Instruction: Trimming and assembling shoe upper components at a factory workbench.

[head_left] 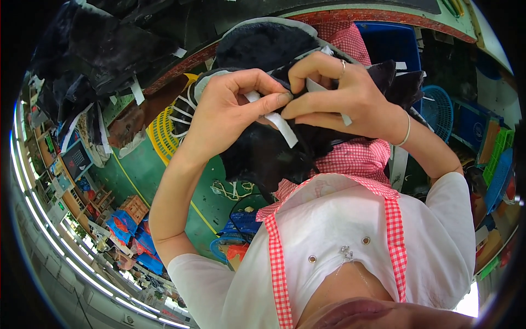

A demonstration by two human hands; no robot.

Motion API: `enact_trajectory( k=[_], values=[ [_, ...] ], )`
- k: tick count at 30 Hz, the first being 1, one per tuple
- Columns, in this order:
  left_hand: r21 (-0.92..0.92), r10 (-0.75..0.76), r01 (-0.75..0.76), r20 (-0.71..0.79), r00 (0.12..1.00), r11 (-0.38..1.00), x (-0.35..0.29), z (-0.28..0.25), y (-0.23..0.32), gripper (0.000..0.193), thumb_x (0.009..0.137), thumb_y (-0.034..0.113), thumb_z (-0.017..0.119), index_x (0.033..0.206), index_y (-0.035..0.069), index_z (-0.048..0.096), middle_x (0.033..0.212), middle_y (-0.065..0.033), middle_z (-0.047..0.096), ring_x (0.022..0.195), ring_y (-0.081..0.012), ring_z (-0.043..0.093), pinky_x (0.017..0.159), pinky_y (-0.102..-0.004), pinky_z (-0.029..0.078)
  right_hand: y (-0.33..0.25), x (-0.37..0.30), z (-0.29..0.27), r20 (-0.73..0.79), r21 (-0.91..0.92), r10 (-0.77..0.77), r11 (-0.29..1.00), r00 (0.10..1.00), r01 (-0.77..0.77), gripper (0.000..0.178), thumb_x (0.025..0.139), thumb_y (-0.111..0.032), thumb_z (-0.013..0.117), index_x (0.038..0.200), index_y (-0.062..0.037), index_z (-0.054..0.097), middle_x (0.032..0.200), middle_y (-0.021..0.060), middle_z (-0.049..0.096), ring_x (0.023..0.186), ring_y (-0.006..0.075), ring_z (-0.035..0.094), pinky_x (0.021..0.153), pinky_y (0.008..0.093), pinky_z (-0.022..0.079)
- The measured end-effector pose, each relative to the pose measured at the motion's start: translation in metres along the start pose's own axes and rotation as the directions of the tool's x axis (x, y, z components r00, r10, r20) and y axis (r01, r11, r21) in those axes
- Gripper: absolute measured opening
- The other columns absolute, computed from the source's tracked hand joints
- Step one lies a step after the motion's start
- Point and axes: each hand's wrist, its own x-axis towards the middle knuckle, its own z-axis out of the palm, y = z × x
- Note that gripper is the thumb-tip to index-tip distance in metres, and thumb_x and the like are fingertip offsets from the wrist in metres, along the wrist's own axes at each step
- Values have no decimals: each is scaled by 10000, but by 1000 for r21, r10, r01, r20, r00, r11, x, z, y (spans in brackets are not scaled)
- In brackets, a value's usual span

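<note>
In front of my chest, my left hand (pixel 238 107) and my right hand (pixel 345 98) meet fingertip to fingertip. My left thumb and fingers are pinched on a white strip (pixel 283 130), whose loose end hangs below the thumb. The right hand's fingers close on the edge of a black furry piece (pixel 263 153), though the exact pinch point is partly hidden. Another white strip (pixel 315 86) shows between the right fingers. Behind the hands lies a black furry panel with a pale grey border (pixel 266 41). Black material also hangs below both hands, over my lap.
Black pieces (pixel 104 49) with white tabs are heaped on the table at the far left. A yellow basket (pixel 163 134) stands left of my arm. On the right are a blue round basket (pixel 436 112) and a green crate (pixel 497 156). Cords (pixel 233 191) lie on the green floor.
</note>
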Motion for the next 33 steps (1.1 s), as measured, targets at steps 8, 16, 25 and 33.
enact_trajectory(
  k=[8, 16, 25, 33],
  values=[
    [306, 203, -139, -188, 961, 942, -11, 8, 10, 61, 865, 81, 688, 892, 27, 695, 716, -3, 657, 606, -44, 577, 541, -214, 434, 6, -17, 19, 3, -71, -172, 983, 985, 171, 240, 622, -143, 818, 844, -123, 728, 737, -5, 481, 674, 190, 485, 537, 301, 394],
    [694, -28, -109, 182, 983, 712, 8, -11, 26, 289, 884, 263, 672, 1049, 34, 610, 905, -102, 645, 753, -181, 593, 711, -308, 475, -1, -33, 20, -26, 95, -20, 995, 999, 23, 348, 686, 3, 766, 998, -108, 659, 985, 57, 547, 756, 207, 575, 644, 303, 505],
    [379, -149, 80, 157, 976, 922, 3, -7, 49, 348, 903, 327, 665, 982, -6, 605, 798, -41, 650, 718, -92, 567, 650, -244, 449, -12, -16, -10, 86, -237, 159, 962, 984, -134, 389, 650, -140, 793, 920, -100, 516, 880, 57, 550, 791, 248, 573, 701, 360, 467],
    [130, -232, 200, 331, 915, 971, -6, 2, 24, 295, 908, 146, 567, 1153, -15, 601, 941, -29, 637, 842, -91, 547, 771, -254, 468, -24, -9, -8, 132, -354, 55, 935, 990, -5, 313, 628, -169, 785, 769, -114, 511, 784, 50, 503, 770, 234, 566, 698, 354, 427]
  ],
)
